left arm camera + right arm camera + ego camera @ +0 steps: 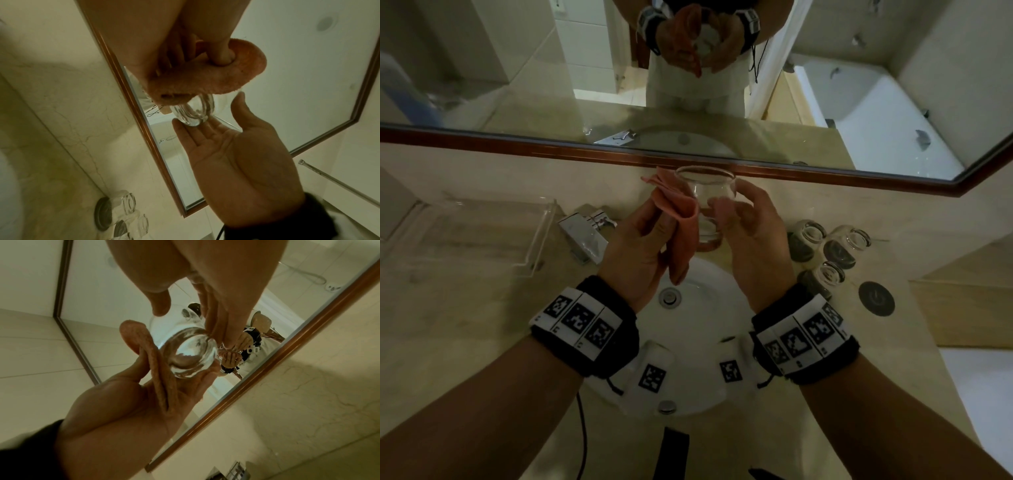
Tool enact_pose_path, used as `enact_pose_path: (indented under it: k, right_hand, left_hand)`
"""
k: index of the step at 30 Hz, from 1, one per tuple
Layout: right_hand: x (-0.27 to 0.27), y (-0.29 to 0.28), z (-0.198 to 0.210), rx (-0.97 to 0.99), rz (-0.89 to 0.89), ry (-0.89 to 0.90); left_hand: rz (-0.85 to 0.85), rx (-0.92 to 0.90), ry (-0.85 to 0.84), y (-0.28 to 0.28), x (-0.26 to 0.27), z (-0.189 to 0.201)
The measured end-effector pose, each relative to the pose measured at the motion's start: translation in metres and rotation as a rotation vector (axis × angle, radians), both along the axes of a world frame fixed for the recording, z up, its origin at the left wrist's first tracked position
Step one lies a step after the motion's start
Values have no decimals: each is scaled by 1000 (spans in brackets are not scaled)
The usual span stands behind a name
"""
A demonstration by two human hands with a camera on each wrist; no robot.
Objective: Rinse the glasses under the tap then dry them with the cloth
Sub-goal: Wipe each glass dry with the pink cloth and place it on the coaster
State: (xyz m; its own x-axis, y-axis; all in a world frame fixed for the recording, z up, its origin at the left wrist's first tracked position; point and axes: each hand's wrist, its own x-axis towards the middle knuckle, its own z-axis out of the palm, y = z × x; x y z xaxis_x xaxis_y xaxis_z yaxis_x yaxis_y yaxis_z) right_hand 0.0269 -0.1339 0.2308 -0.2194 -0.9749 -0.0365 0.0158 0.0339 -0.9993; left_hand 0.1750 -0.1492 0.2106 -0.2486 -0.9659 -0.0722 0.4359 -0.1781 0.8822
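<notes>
A clear round glass (709, 195) is held upright above the sink, just in front of the mirror. My right hand (727, 214) grips it from the right, thumb on one side and fingers on the other. My left hand (654, 224) holds an orange cloth (683, 222) and presses it against the left side of the glass. In the left wrist view the cloth (205, 78) folds over the glass (193, 112). The right wrist view shows the glass (185, 356) from below, beside the cloth (150, 356) lying across my left fingers.
Three more glasses (825, 250) stand on the counter to the right, next to a dark round disc (876, 298). The chrome tap (585, 236) is left of the white sink basin (709, 329). A clear tray (482, 233) sits at far left. The mirror (722, 102) is close behind.
</notes>
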Motion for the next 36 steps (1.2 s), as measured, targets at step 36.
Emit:
enact_pose_path:
  k: [36]
  right_hand:
    - [-22, -11, 1, -134, 249, 652]
  left_hand:
    - [-47, 27, -125, -6, 7, 0]
